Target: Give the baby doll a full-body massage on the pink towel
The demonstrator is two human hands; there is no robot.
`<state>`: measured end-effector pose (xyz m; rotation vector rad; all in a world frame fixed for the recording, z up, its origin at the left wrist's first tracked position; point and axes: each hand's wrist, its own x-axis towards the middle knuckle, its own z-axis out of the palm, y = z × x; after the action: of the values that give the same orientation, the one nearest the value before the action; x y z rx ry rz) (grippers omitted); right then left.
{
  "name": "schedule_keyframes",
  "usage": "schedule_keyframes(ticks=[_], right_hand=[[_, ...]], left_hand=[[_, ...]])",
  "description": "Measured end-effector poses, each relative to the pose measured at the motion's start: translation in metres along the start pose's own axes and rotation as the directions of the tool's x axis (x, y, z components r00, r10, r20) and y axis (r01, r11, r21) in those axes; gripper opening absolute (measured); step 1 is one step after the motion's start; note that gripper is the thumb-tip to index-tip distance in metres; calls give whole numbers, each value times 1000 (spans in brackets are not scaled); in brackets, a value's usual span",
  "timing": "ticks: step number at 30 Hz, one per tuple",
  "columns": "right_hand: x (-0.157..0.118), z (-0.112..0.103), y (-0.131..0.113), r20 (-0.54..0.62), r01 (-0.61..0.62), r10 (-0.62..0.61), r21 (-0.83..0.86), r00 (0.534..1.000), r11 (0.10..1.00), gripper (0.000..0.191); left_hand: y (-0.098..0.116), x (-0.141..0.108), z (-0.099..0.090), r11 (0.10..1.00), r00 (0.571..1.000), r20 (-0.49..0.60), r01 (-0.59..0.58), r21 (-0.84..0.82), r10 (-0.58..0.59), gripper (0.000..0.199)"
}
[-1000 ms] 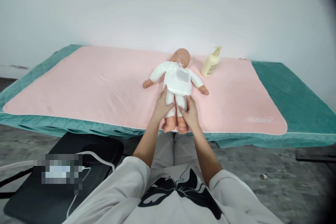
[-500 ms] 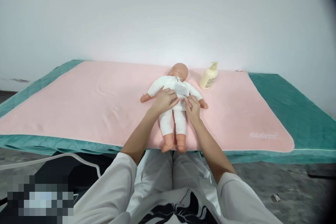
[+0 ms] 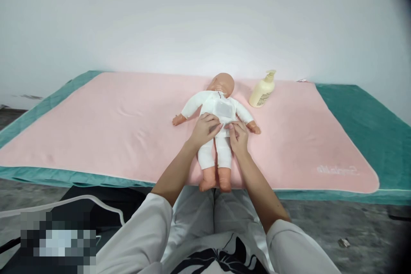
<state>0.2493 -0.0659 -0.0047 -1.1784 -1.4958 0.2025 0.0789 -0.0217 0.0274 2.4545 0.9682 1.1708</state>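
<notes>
A baby doll [image 3: 210,99] with a white cloth body and tan plastic head, hands and feet lies on the bed, its feet toward me. A pale grey rectangular patch [image 3: 224,109] shows on its chest. My left hand [image 3: 207,128] rests at the doll's belly, thumb and fingers pinched together at the white cloth [image 3: 224,131]. On the other side of the belly, my right hand [image 3: 238,133] pinches the same cloth. Their fingertips almost meet, and exactly what lies between them is partly hidden.
A pale yellow pump bottle [image 3: 262,91] stands right of the doll's head. The pink mat [image 3: 112,137] lies over a green bed cover [image 3: 362,115] against the wall. A pale tube [image 3: 64,203] curves above a dark object at lower left.
The view has shifted slightly. Both hands sit a little lower on the doll's belly, so more of the grey chest patch shows. The fingers stay pinched.
</notes>
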Motion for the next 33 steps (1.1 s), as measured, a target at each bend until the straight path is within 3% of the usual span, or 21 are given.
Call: schedule_keyframes(ticks=[8,13,22,33], right_hand=[[2,4,5,74,-73,70,33,995,997,41],[2,5,5,83,-54,53,17,995,998,41],[3,7,5,28,22,-21,-19,999,1000,29],[5,15,15,93,-60,59,1,994,998,30]], left_hand=[[-5,-1,0,999,999,28,43,3,-43,27],[-6,-2,4,998,998,24,55,41,-56,24],[-3,-3,7,994,991,-118,72,78,-63,20],[-4,1,9,983,985,-65,167,73,-162,18]])
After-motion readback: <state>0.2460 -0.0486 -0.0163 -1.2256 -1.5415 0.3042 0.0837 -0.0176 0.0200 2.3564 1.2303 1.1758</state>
